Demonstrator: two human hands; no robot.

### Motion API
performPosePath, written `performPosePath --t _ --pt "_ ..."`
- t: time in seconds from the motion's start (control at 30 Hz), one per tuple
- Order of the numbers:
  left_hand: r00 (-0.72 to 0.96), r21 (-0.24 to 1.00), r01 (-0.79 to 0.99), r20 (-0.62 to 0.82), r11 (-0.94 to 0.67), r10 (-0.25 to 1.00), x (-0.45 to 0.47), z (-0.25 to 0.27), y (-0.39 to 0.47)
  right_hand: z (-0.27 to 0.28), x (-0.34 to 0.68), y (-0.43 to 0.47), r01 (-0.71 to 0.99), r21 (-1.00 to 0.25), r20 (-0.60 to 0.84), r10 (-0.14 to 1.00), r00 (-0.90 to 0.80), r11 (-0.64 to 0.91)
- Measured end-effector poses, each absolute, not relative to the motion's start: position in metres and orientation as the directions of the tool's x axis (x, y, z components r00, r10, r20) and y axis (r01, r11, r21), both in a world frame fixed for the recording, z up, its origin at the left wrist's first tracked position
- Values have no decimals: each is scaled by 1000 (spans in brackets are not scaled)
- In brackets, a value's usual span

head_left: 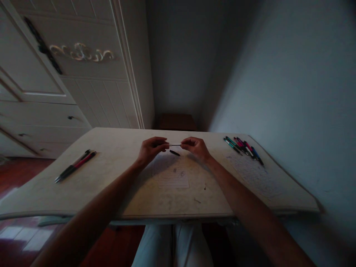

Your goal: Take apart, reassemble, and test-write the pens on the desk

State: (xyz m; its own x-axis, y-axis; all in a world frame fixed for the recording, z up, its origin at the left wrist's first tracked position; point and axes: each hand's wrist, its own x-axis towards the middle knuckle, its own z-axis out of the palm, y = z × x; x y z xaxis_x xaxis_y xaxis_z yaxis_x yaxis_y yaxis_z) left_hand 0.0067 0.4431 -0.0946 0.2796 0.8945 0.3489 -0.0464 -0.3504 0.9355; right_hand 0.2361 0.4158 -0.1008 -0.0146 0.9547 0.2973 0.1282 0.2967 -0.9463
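Above the far middle of the table, my left hand (153, 149) and my right hand (197, 146) pinch opposite ends of a thin pen refill (175, 144), held about level. Its ends are hidden in my fingertips, so I cannot tell whether another pen part is there. Just below it, a short black pen part (174, 152) lies on the table. A lined sheet of paper (174, 180) with small marks rests between my forearms.
Two pens (75, 166) lie side by side on the table (133, 202) at the left. Several coloured pens (244, 147) are grouped at the far right, above a sheet covered in writing (254, 176). A wall borders the right side; a white cabinet (105, 92) stands at the left.
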Motion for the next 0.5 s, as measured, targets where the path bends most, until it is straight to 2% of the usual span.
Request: performPosePath --t 0.1,0.27,0.37,0.5 --pt "266 963 -190 237 -190 934 8 -91 444 -100 235 415 127 -948 291 956 -36 293" --pt "260 929 -368 150 -46 954 12 -90 443 -99 231 414 154 -935 321 947 -18 320" --pt "263 900 -436 127 0 956 14 -90 444 -96 227 410 238 -899 368 928 -49 369" --pt "273 907 -420 141 -14 952 15 -92 446 -91 218 402 345 -840 400 908 -129 419"
